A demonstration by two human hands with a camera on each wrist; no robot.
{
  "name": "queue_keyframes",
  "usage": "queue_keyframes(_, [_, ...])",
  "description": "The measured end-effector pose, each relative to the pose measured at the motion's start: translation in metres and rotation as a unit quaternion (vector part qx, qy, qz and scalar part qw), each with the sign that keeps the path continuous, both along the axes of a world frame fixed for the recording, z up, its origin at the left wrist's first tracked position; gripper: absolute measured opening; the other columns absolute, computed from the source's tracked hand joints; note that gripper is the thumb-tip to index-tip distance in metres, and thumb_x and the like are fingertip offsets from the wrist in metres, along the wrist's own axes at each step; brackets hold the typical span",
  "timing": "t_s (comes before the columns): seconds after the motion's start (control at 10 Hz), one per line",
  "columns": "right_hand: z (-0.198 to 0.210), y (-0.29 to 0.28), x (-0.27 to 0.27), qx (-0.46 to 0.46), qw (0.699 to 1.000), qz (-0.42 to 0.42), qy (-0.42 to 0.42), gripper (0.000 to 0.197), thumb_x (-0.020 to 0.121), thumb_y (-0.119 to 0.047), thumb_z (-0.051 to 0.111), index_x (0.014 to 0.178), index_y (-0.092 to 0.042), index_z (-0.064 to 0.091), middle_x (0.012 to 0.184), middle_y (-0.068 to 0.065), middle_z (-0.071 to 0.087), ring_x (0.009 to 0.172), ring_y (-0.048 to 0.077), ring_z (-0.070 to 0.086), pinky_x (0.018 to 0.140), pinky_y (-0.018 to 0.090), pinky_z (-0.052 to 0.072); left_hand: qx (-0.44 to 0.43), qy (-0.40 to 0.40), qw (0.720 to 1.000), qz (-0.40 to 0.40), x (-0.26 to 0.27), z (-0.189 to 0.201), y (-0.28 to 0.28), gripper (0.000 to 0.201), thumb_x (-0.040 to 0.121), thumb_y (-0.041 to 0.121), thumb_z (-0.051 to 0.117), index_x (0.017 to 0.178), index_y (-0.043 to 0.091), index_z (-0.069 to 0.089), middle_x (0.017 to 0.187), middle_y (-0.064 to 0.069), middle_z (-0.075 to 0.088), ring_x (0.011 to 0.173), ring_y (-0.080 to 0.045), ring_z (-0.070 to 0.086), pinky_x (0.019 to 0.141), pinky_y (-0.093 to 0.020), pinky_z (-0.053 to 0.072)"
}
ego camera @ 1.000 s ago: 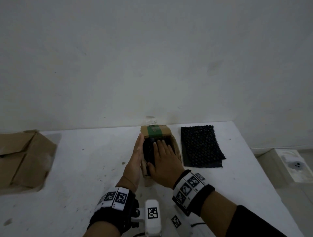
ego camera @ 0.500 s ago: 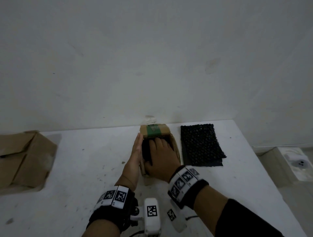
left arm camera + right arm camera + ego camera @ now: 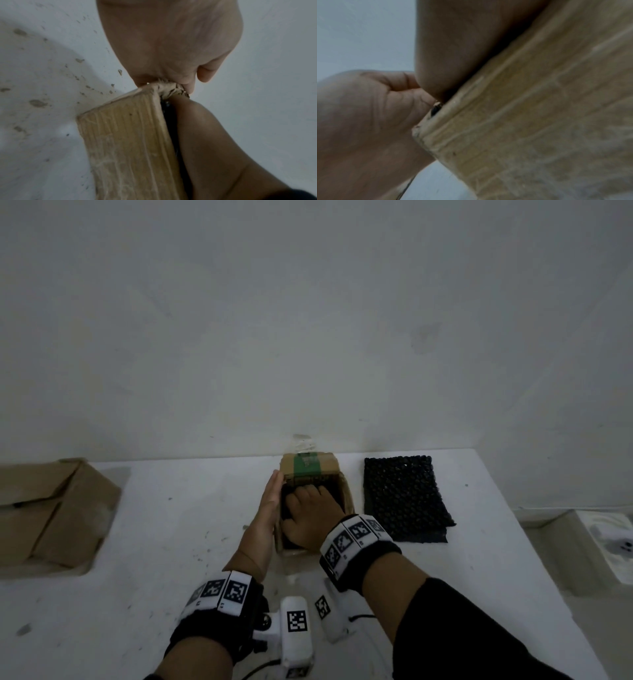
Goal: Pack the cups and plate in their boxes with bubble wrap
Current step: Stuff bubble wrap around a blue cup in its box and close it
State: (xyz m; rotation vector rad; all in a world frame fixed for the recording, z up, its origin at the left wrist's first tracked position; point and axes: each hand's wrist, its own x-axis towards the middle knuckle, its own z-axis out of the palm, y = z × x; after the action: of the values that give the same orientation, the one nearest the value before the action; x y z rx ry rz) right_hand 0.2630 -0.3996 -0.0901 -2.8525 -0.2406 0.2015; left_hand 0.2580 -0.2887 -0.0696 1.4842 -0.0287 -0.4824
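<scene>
1. At the far middle of the white bench (image 3: 144,542), close to the wall, a person works a dark bundle of bubble wrap (image 3: 284,501) down into a small cardboard box (image 3: 346,494) whose far flap, marked with green tape (image 3: 306,470), stands up out of the way.

2. Flat against the box's left wall lies the left hand (image 3: 269,508), fingers straight and together, gripping nothing; it looks placed there to brace the thin card so the box neither slides nor bulges under the push.

3. Down inside the opening goes the right hand (image 3: 310,517), knuckles up, fingers bent over the dark wrap; the fingertips are hidden in the box, so whether they grip the wrap or only press on it cannot be told.

4. From the left wrist view, the box's near corner (image 3: 169,88) is crumpled where the hand bears on it, and a sliver of black wrap (image 3: 165,105) shows between card and hand, suggesting a snug fit.

5. No cup or plate can be seen; whatever is being packed is presumably under the wrap, inside this box.

6. Just right of the box lies a spare sheet of black bubble wrap (image 3: 404,498), flat and within easy reach, probably for the next item.

7. Well apart, at the left edge of the bench, a larger cardboard box (image 3: 51,511) sits with its flaps loosely folded, likely meant for the plate.
</scene>
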Motion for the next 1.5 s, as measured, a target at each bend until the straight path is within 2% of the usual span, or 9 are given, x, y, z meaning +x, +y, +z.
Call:
queue_keyframes(0.3, [-0.009,-0.013,-0.025,0.028,0.999,-0.013,-0.037,0.067,0.078,-0.040,0.025,0.124,-0.001,0.054,0.125,0.024,0.056,0.119,0.045,0.049,0.101,0.057,0.036,0.027,0.043,0.999,0.010,0.006,-0.007,-0.007,0.055,0.088,0.061,0.040,0.135,0.032,0.043,0.137,0.010,0.047,0.118,-0.008,0.048,0.098,-0.028,0.039])
queue_keyframes(0.5, [-0.001,-0.015,-0.021,-0.086,0.988,-0.019,0.123,0.072,0.091,-0.051,0.023,0.151,-0.018,0.000,0.157,0.017,-0.003,0.141,0.045,-0.002,0.117,0.051,0.002,-0.093,0.027,0.994,0.045,-0.006,-0.007,-0.014,0.040,0.093,0.047,0.037,0.133,0.041,0.035,0.151,0.013,0.027,0.138,-0.009,0.027,0.116,-0.039,0.023])
queue_keyframes(0.7, [0.005,-0.007,-0.007,-0.146,0.983,-0.013,0.112,0.062,0.090,-0.053,0.030,0.141,-0.018,0.025,0.146,0.017,0.020,0.127,0.041,0.026,0.106,0.051,0.022,-0.062,0.011,0.997,0.042,-0.001,-0.017,-0.015,0.044,0.098,0.041,0.028,0.141,0.040,0.030,0.151,0.016,0.027,0.139,-0.006,0.025,0.113,-0.034,0.025])
queue_keyframes(0.8, [0.008,-0.011,-0.006,-0.138,0.984,-0.002,0.112,0.061,0.089,-0.054,0.034,0.138,-0.018,0.028,0.141,0.016,0.025,0.122,0.039,0.031,0.102,0.048,0.027,-0.045,0.013,0.998,0.051,-0.001,-0.014,-0.017,0.044,0.101,0.029,0.023,0.144,0.029,0.028,0.149,0.013,0.027,0.131,-0.002,0.031,0.090,-0.010,0.040])
queue_keyframes(1.0, [0.030,-0.029,-0.027,-0.033,0.999,0.025,-0.028,0.051,0.084,-0.030,0.053,0.130,-0.008,0.043,0.134,0.024,0.040,0.123,0.040,0.038,0.102,0.046,0.032,-0.041,0.012,0.995,0.085,0.000,0.017,-0.020,0.029,0.100,0.027,0.029,0.114,0.024,0.055,0.101,0.012,0.071,0.078,0.009,0.063,0.057,-0.008,0.048])
queue_keyframes(1.1, [0.041,-0.060,-0.037,0.042,0.991,0.002,-0.125,0.035,0.073,-0.025,0.048,0.098,-0.007,0.063,0.104,0.017,0.060,0.094,0.035,0.057,0.080,0.041,0.048,-0.034,-0.027,0.990,0.135,0.005,0.033,-0.029,0.037,0.101,0.033,0.026,0.129,0.025,0.048,0.140,0.004,0.047,0.107,0.003,0.051,0.065,-0.003,0.044])
queue_keyframes(1.2, [0.037,-0.106,-0.043,0.091,0.983,-0.062,-0.147,0.033,0.071,-0.027,0.042,0.086,-0.010,0.065,0.088,0.010,0.061,0.076,0.030,0.060,0.062,0.036,0.053,-0.065,-0.032,0.993,0.093,0.011,0.047,-0.046,0.043,0.100,0.044,0.021,0.132,0.031,0.046,0.139,0.012,0.044,0.103,0.011,0.048,0.074,-0.007,0.045])
queue_keyframes(1.3, [0.028,-0.158,-0.052,0.062,0.979,-0.152,-0.125,0.027,0.079,-0.023,0.050,0.101,-0.011,0.062,0.101,0.007,0.058,0.090,0.028,0.056,0.070,0.034,0.050,-0.041,-0.078,0.995,0.035,0.009,0.058,-0.081,0.043,0.092,0.055,0.033,0.126,0.037,0.051,0.137,0.013,0.050,0.125,-0.003,0.044,0.109,-0.029,0.030])
queue_keyframes(1.5, [-0.008,-0.225,-0.069,0.103,0.940,-0.325,0.004,0.050,0.084,-0.022,0.056,0.129,-0.012,0.038,0.122,0.012,0.047,0.111,0.029,0.048,0.083,0.036,0.044,0.100,-0.127,0.983,-0.085,-0.013,0.032,-0.168,0.036,0.094,0.024,0.052,0.129,0.031,0.047,0.135,0.008,0.049,0.127,-0.006,0.042,0.107,-0.025,0.033])
